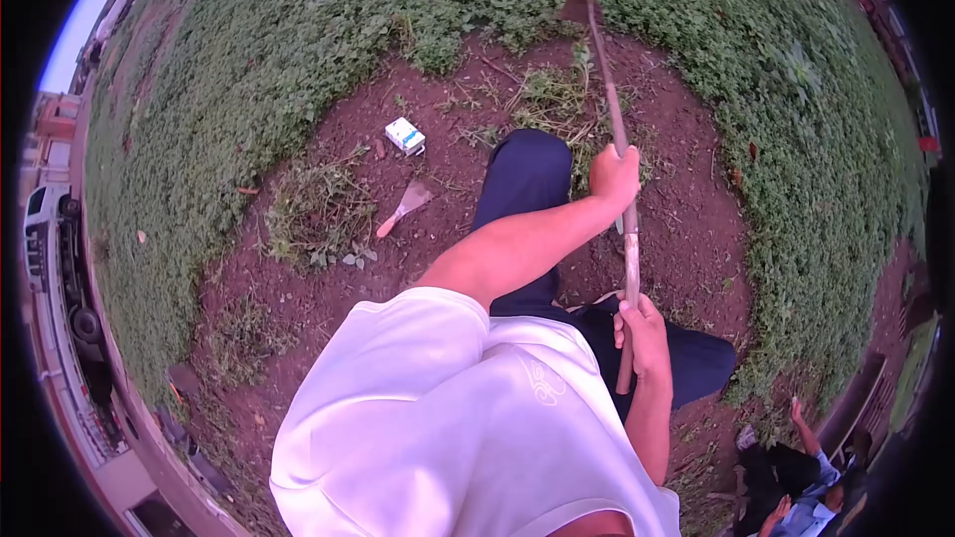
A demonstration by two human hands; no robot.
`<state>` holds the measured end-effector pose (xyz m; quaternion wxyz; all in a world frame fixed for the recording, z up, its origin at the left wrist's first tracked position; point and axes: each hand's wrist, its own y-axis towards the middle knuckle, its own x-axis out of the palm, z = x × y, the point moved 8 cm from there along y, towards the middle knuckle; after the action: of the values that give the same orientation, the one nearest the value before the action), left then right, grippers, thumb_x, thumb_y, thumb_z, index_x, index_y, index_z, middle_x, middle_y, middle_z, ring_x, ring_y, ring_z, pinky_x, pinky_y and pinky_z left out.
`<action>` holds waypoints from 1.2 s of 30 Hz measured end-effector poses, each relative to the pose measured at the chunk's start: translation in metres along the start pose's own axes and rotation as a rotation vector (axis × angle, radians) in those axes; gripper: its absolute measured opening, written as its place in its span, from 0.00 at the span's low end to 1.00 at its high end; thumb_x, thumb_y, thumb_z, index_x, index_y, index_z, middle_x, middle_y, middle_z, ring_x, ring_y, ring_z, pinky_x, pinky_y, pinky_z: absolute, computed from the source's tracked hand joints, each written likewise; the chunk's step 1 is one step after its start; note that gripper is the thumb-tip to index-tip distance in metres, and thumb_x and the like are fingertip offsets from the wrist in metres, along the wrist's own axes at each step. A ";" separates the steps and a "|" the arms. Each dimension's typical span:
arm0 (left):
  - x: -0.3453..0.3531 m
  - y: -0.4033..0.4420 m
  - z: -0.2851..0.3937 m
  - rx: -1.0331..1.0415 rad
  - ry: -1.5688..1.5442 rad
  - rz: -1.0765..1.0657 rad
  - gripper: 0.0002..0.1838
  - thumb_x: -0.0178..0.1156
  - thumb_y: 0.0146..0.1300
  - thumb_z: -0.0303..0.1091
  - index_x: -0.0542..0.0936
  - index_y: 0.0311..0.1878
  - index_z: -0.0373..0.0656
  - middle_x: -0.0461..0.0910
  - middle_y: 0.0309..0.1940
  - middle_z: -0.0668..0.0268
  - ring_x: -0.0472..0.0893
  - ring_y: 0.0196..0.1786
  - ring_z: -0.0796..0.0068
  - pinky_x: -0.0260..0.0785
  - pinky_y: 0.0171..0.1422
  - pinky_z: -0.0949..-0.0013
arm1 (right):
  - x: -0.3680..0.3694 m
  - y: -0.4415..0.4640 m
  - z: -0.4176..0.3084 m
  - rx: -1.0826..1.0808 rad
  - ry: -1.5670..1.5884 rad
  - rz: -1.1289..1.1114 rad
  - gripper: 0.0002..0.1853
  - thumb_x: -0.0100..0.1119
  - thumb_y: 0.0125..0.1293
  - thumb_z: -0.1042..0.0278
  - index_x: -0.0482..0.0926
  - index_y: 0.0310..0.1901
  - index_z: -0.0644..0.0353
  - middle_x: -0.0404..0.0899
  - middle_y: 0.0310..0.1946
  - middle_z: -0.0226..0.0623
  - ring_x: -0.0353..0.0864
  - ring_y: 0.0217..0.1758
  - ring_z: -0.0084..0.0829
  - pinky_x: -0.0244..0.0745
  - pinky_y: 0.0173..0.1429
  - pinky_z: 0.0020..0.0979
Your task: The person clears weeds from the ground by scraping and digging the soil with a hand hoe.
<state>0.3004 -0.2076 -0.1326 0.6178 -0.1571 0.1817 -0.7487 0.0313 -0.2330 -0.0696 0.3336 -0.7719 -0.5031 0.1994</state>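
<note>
A long-handled hoe [632,249] runs from beside my knees up to the edge of the green plants, its brown blade at the far end against the leaves. My left hand [615,177] is closed round the middle of the handle. Lower down, near the handle's butt end, my right hand [646,338] grips it too. Bare reddish soil [453,139] lies before me. Uprooted weeds [557,99] are on the soil beside the handle.
A white box [405,135], a flat scraper [406,207] and a weed heap [318,204] lie on the soil at left. Dense green plants [269,70] surround the soil. Another person [791,477] is at the lower right. A vehicle [60,239] stands far left.
</note>
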 end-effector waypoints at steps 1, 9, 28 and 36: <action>0.010 0.011 -0.017 0.080 0.068 0.051 0.16 0.58 0.73 0.44 0.76 0.35 0.40 0.79 0.21 0.66 0.81 0.21 0.73 0.74 0.28 0.63 | 0.000 0.010 -0.004 -0.023 -0.021 0.014 0.15 0.56 0.75 0.65 0.76 0.59 0.62 0.74 0.27 0.27 0.72 0.22 0.19 0.69 0.27 0.23; -0.023 -0.039 0.118 0.531 0.407 -0.180 0.21 0.61 0.68 0.47 0.83 0.42 0.34 0.85 0.29 0.52 0.87 0.39 0.50 0.77 0.47 0.50 | -0.030 0.076 -0.080 -0.051 -0.287 0.227 0.12 0.58 0.76 0.54 0.71 0.36 0.50 0.64 0.19 0.19 0.62 0.17 0.16 0.61 0.20 0.24; -0.018 0.033 0.136 0.473 0.175 -0.303 0.14 0.62 0.65 0.39 0.86 0.38 0.36 0.86 0.29 0.51 0.87 0.35 0.51 0.77 0.45 0.51 | 0.135 0.305 -0.098 -0.222 -1.257 -0.262 0.21 0.60 0.69 0.49 0.86 0.47 0.62 0.87 0.40 0.53 0.87 0.46 0.53 0.76 0.56 0.47; -0.019 0.032 0.137 0.401 0.141 -0.346 0.13 0.61 0.63 0.37 0.85 0.33 0.35 0.85 0.28 0.47 0.86 0.35 0.46 0.77 0.46 0.47 | 0.185 0.340 -0.120 -0.221 -1.174 -0.108 0.27 0.54 0.73 0.42 0.87 0.41 0.61 0.86 0.35 0.53 0.86 0.43 0.56 0.76 0.50 0.53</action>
<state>0.3946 -0.2054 -0.0268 0.4852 -0.0076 0.0428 -0.8733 0.4038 -0.1939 -0.2240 -0.0730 -0.5361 -0.6596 0.5218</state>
